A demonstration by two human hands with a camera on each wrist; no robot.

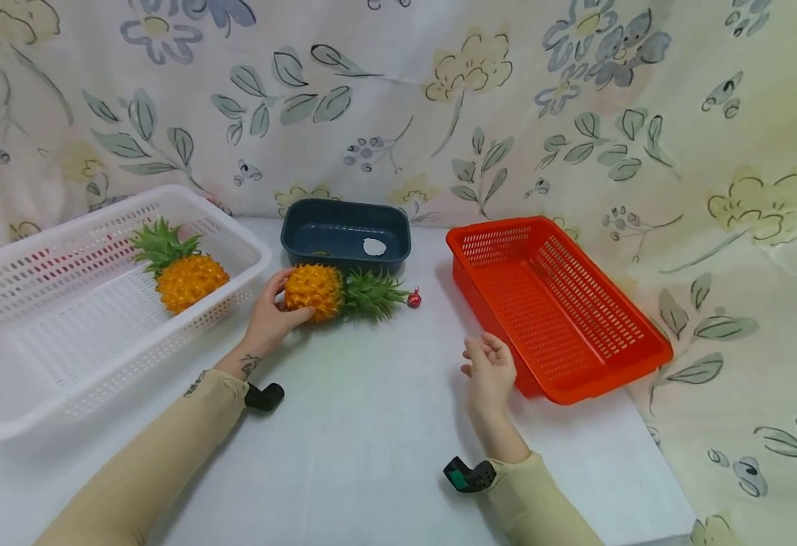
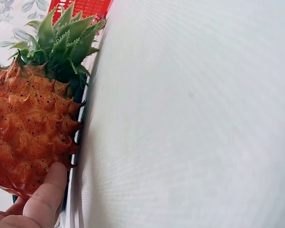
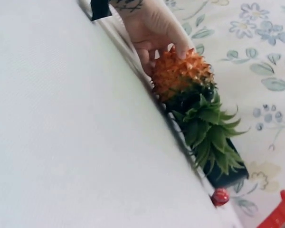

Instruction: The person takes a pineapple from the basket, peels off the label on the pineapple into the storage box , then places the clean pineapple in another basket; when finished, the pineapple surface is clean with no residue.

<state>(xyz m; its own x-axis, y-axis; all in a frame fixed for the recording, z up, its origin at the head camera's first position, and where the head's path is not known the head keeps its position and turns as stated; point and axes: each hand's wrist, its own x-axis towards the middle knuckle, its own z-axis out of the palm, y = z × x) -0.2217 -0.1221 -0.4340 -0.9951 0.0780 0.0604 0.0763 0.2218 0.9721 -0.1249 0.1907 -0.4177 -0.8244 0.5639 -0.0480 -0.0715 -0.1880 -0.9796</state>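
Note:
My left hand (image 1: 270,318) grips a small orange pineapple (image 1: 314,291) by its base end, thumb on the near side. The fruit lies sideways in front of a dark blue box (image 1: 345,214), its green leafy crown pointing right. In the left wrist view the thumb (image 2: 46,195) presses on the spiky skin of the pineapple (image 2: 31,126). Just beyond the crown's tip sits a small round red thing (image 1: 414,298) with pale streaks. My right hand (image 1: 491,377) holds nothing, its fingers loosely bent, beside the near left wall of a red basket (image 1: 494,307).
At the left stands a white perforated basket (image 1: 118,379) with a second pineapple (image 1: 191,282) inside. A white patch (image 1: 374,246) shows in the dark blue box. White cloth (image 1: 343,425) covers the table, and a flowered curtain (image 1: 384,98) hangs behind.

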